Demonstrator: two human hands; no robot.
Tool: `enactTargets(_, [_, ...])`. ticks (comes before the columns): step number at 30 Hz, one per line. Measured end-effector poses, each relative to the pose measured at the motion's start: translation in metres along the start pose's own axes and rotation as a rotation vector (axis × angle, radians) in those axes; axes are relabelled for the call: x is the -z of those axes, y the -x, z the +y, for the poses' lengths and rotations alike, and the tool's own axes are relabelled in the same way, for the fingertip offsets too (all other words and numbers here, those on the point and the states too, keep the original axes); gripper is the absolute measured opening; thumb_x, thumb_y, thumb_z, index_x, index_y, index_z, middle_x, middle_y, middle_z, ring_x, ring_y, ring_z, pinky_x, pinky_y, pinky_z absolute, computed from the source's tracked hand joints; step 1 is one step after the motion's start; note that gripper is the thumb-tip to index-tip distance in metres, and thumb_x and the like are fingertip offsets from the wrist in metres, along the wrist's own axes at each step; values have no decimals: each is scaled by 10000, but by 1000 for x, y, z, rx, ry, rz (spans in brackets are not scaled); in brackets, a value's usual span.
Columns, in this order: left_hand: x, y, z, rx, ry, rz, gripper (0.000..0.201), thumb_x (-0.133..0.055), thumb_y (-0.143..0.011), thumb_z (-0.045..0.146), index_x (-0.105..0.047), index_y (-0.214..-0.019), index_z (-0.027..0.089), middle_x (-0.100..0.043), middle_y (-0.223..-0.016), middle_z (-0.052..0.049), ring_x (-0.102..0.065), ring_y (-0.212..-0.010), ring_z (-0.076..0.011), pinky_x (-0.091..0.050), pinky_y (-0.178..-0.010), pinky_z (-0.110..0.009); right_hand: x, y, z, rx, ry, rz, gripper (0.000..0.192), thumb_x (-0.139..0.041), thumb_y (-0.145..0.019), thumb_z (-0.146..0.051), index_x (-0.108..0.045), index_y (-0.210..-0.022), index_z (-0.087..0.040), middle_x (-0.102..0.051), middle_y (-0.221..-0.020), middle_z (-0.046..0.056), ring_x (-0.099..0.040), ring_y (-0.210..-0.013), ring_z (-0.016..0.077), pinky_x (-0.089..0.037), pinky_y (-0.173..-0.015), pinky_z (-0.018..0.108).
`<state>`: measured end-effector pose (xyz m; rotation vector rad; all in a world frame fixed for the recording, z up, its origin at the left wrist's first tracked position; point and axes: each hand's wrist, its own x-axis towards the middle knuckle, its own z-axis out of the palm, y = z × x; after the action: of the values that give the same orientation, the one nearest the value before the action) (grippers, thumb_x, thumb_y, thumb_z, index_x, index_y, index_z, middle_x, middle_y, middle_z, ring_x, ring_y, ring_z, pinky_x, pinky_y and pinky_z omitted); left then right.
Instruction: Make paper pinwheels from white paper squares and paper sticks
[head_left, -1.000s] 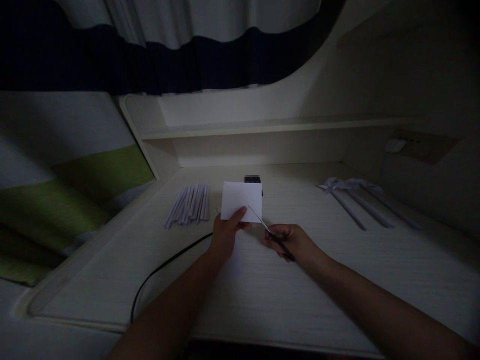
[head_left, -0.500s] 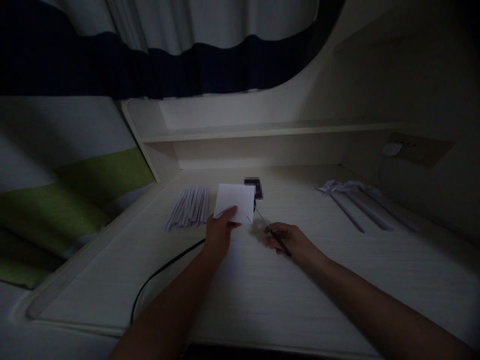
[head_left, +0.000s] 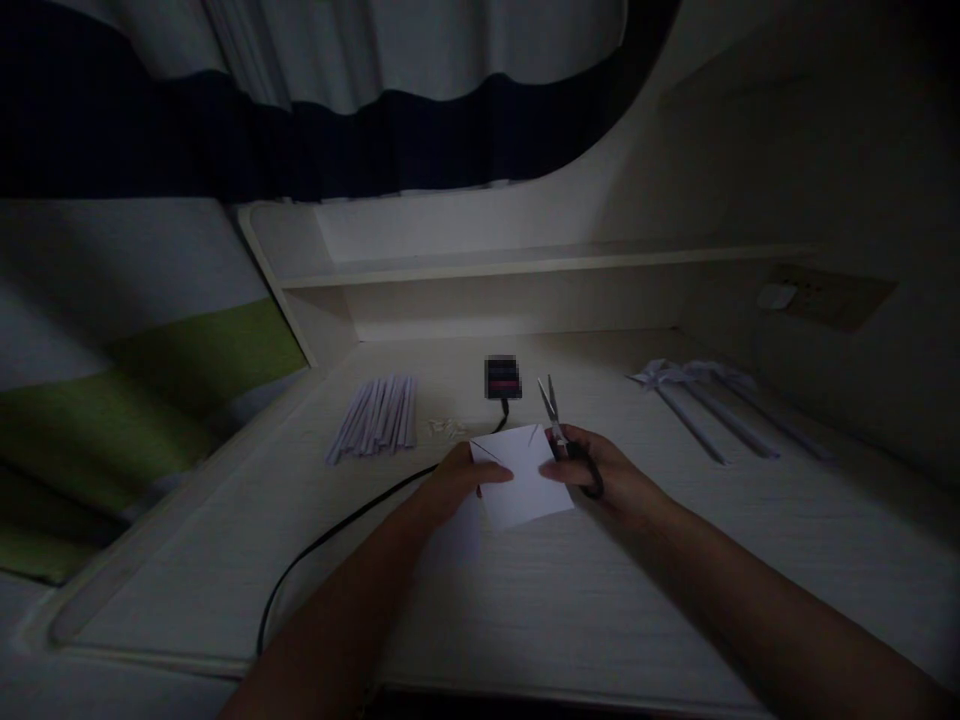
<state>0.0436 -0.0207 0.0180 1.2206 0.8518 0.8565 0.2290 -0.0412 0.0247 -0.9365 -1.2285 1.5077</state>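
Observation:
A white square of paper (head_left: 523,495) with dark slits at two of its far corners is held above the desk. Pinching its left side is my left hand (head_left: 459,478), thumb on top. My right hand (head_left: 604,475) grips a pair of scissors (head_left: 553,410) with dark handles, and its thumb also presses on the paper's right edge. The scissors' blades point away from me and are slightly apart, beside the paper's far right corner. Fingers beneath the paper are mostly hidden.
Several rolled paper sticks (head_left: 379,415) lie at left, with small white scraps (head_left: 448,428) beside them. A black cable (head_left: 322,545) runs to a blurred dark device (head_left: 502,377). Long paper sticks with folded tops (head_left: 694,420) lie at right. A shelf (head_left: 525,265) spans the back.
The paper has come nearer and to the right, turned so its slits face away. My right hand has brought the scissors up beside it and now touches the paper. The small scraps are uncovered.

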Motion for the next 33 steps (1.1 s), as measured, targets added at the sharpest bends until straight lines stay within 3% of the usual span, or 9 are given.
enactTargets(6, [-4,-8,-4,-64,265,43,358,-573,-646,421,-603,-858,134,-620,-792,-82,-566,-676,-155,-424,-596,-261,-2,-4,6,139,-71,247,367,-734,-494,-204,-558,-816,-187,-607,-796,14,-553,-688,141,-442,-676,278])
enactTargets(9, [-8,-12,-14,-75,291,-21,383,-638,-580,425,-581,-844,154,-603,-738,-52,-546,-594,-128,-419,-549,-254,-3,-4,5,228,-98,340,347,-724,-522,-215,-562,-828,-189,-602,-812,5,-546,-694,134,-435,-660,265])
enactTargets(12, [-16,-11,-21,-67,166,-81,333,-680,-560,347,-580,-796,136,-592,-702,-42,-542,-585,-115,-424,-566,-252,-4,-3,6,255,-90,384,315,-716,-543,-229,-561,-814,-186,-590,-755,-10,-528,-642,114,-417,-602,237])
enactTargets(20, [-25,-3,-14,-101,28,30,254,-640,-609,309,-604,-772,117,-593,-617,-24,-527,-492,-99,-435,-522,-239,-5,-2,13,229,17,339,302,-714,-552,-264,-550,-794,-189,-576,-645,-37,-514,-561,92,-386,-548,216])
enactTargets(25, [-19,-5,-8,-117,-97,195,254,-626,-611,347,-613,-543,102,-592,-513,-49,-524,-489,-109,-434,-541,-239,-7,-3,10,228,65,295,365,-690,-561,-352,-506,-838,-203,-578,-632,-21,-568,-598,136,-429,-607,269])
enactTargets(28, [-13,-8,-6,-164,-47,332,275,-632,-605,363,-616,-541,96,-595,-512,-51,-531,-498,-114,-442,-553,-243,-9,-4,11,174,159,217,368,-659,-584,-380,-500,-854,-188,-558,-602,-23,-553,-563,127,-426,-580,272])
enactTargets(33, [-3,-13,-6,-232,94,454,246,-666,-568,339,-625,-598,98,-606,-549,-32,-532,-494,-98,-451,-553,-237,-13,-6,20,48,316,34,339,-652,-570,-368,-507,-806,-173,-500,-536,-54,-475,-466,89,-386,-473,241])
